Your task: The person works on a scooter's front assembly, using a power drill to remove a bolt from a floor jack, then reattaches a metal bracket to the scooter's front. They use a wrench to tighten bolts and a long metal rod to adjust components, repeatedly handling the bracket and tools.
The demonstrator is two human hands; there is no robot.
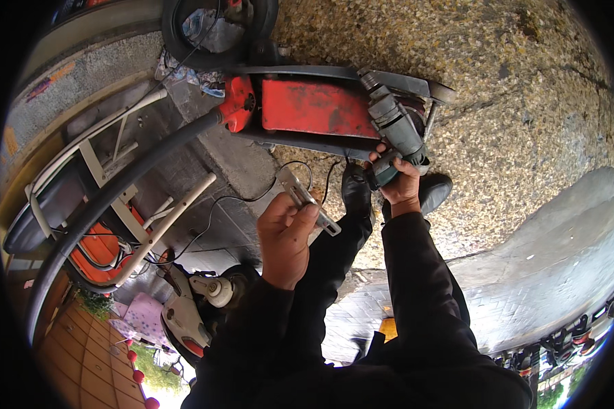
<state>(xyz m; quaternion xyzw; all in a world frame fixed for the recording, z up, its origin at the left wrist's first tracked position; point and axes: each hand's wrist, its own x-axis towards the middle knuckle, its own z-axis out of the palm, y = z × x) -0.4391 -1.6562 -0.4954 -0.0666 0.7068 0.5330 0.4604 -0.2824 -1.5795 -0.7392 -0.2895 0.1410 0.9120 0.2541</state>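
Observation:
My left hand (290, 230) grips a slotted metal bracket (307, 200) between thumb and fingers. In my right hand (400, 180) is a grey and green corded power drill (395, 120), held by its handle, its chuck tilted away from me to the upper left. The drill's front half lies over the right end of a red floor jack (317, 108) that stands on the ground beyond my hands. Whether the chuck holds a bit is too small to tell. The jack's long black handle (128, 179) curves down to the left.
A black cable (210, 220) runs across the paving between my hands and a white metal chair frame (169, 225). A tyre (176, 30) with rags inside lies beyond the jack. My black shoes (434, 191) stand close to the jack. A scooter (184, 312) is at the lower left.

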